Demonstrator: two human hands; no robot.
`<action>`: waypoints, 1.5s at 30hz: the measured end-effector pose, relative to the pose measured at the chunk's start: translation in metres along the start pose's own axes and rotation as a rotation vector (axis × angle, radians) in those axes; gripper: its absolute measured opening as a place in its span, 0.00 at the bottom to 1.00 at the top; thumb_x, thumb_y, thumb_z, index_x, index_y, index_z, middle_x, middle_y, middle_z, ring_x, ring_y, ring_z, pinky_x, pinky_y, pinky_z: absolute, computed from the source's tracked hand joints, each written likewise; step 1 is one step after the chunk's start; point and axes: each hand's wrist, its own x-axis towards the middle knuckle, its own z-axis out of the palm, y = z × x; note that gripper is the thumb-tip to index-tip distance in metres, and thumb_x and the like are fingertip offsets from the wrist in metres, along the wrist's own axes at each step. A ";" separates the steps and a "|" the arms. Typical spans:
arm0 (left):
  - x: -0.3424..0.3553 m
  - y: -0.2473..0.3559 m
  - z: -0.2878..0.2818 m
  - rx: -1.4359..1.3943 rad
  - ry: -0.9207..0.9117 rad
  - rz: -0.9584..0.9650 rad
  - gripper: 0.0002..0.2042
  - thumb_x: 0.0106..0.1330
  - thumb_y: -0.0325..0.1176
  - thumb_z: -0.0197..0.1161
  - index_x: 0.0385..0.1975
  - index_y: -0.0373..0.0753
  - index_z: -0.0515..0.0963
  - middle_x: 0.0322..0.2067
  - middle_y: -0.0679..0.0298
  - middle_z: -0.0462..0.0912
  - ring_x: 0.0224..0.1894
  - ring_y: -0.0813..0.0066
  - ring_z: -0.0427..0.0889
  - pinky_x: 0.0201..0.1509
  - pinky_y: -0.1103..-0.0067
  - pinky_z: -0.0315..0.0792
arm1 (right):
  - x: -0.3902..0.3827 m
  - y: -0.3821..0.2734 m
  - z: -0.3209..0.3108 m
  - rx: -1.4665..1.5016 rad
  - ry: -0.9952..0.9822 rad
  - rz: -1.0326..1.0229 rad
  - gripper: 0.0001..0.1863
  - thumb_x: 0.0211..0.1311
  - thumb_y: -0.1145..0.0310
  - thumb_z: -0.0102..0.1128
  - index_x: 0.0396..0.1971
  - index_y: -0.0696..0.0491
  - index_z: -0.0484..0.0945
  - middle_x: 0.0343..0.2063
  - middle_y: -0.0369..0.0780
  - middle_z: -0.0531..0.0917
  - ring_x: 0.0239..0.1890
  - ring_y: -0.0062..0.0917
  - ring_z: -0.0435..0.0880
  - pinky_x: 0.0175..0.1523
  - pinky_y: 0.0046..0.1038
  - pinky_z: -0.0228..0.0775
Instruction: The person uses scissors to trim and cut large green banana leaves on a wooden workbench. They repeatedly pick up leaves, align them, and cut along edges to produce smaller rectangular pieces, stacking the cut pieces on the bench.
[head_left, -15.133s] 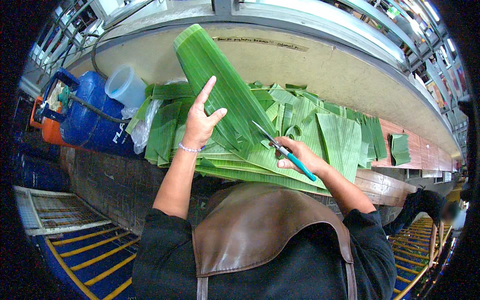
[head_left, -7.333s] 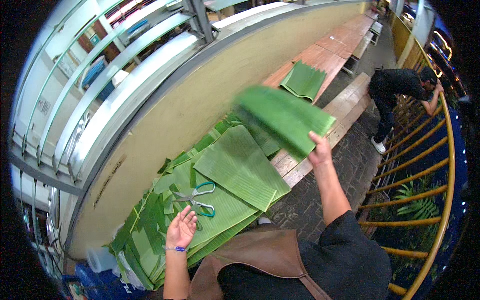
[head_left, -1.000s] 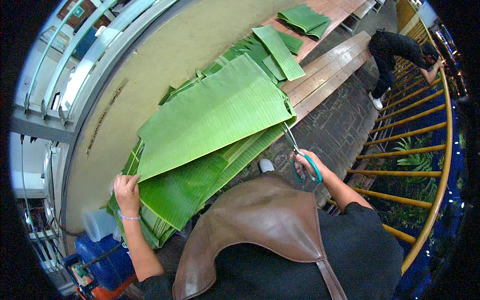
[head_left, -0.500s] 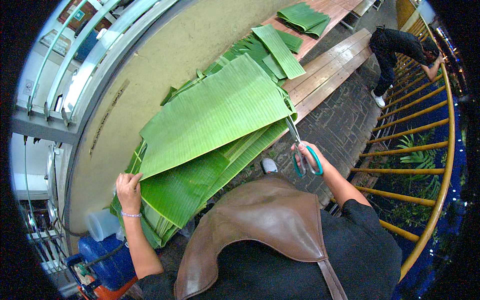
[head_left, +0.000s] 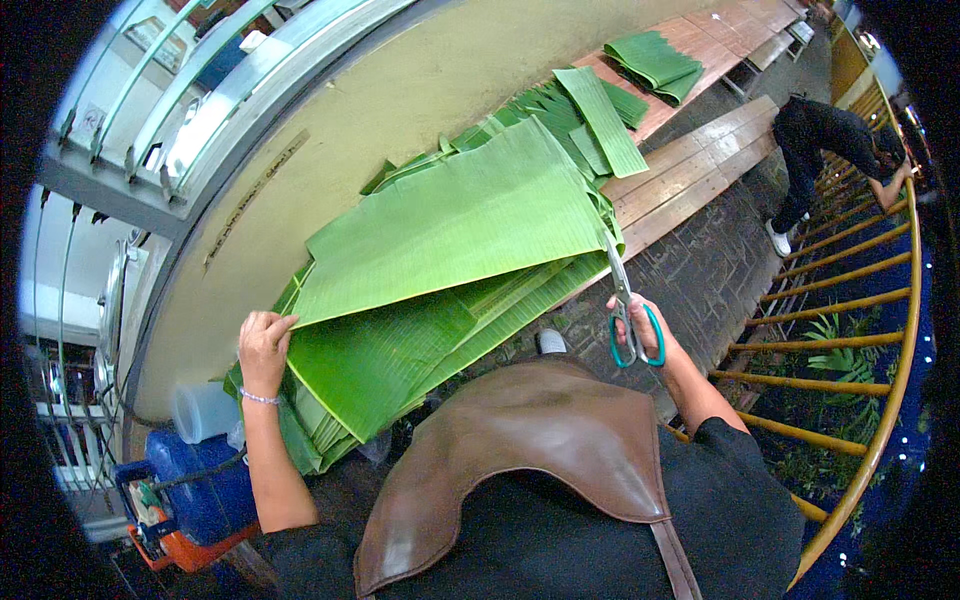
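A large banana leaf piece lies across the top of a pile of green leaves in front of me. My left hand pinches the leaf piece's lower left corner between thumb and fingers. Teal-handled scissors are in my right hand, with fingers through the handle loops. The scissor tips point away from me, at the right end of the top leaf. Whether the blades touch the leaf I cannot tell.
Folded leaves rest farther along a wooden table, beside a bench. A yellow railing curves along the right, where another person bends over. Lower left are a blue jug and a clear plastic container.
The leaves and surroundings have shifted slightly right in view. My right hand and the scissors sit a little lower and further right. My left hand keeps its pinch on the corner.
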 end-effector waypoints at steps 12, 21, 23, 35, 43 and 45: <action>0.039 -0.013 -0.041 0.037 0.037 0.045 0.09 0.48 0.23 0.65 0.30 0.43 0.82 0.27 0.64 0.77 0.35 0.64 0.77 0.40 0.71 0.71 | 0.132 -0.083 0.040 0.574 0.010 0.105 0.36 0.66 0.39 0.41 0.48 0.63 0.69 0.33 0.53 0.81 0.34 0.41 0.84 0.41 0.39 0.80; 0.048 -0.119 -0.138 -0.023 0.155 -0.181 0.10 0.57 0.20 0.54 0.36 0.34 0.81 0.35 0.56 0.78 0.40 0.62 0.78 0.45 0.74 0.71 | 0.115 -0.271 0.124 0.521 -0.341 -0.215 0.30 0.67 0.43 0.43 0.46 0.58 0.71 0.36 0.48 0.82 0.36 0.41 0.84 0.45 0.41 0.79; 0.039 -0.144 -0.181 0.021 0.207 -0.183 0.12 0.60 0.20 0.54 0.41 0.32 0.79 0.37 0.55 0.78 0.43 0.61 0.77 0.49 0.75 0.69 | 0.098 -0.298 0.143 0.381 -0.300 -0.347 0.30 0.67 0.42 0.43 0.46 0.56 0.73 0.36 0.47 0.82 0.36 0.38 0.84 0.44 0.39 0.79; -0.088 -0.001 -0.075 0.156 0.222 -0.073 0.13 0.48 0.20 0.61 0.33 0.41 0.83 0.30 0.61 0.79 0.40 0.61 0.78 0.49 0.68 0.72 | 0.093 -0.154 0.087 0.050 -0.258 -0.221 0.26 0.70 0.52 0.45 0.49 0.63 0.72 0.46 0.44 0.79 0.39 0.32 0.83 0.47 0.36 0.76; -0.125 0.057 0.089 -0.214 0.092 -0.310 0.14 0.48 0.23 0.64 0.37 0.42 0.81 0.38 0.63 0.80 0.46 0.61 0.76 0.51 0.69 0.71 | 0.164 -0.036 0.041 -0.139 0.111 0.057 0.27 0.64 0.46 0.52 0.40 0.61 0.77 0.23 0.49 0.82 0.23 0.30 0.82 0.31 0.29 0.76; -0.127 0.063 0.108 -0.217 0.103 -0.315 0.16 0.48 0.23 0.64 0.40 0.42 0.80 0.42 0.62 0.79 0.48 0.61 0.75 0.53 0.68 0.71 | 0.171 -0.027 0.032 -0.190 0.125 0.027 0.28 0.64 0.46 0.52 0.41 0.61 0.77 0.22 0.49 0.82 0.23 0.31 0.82 0.29 0.28 0.75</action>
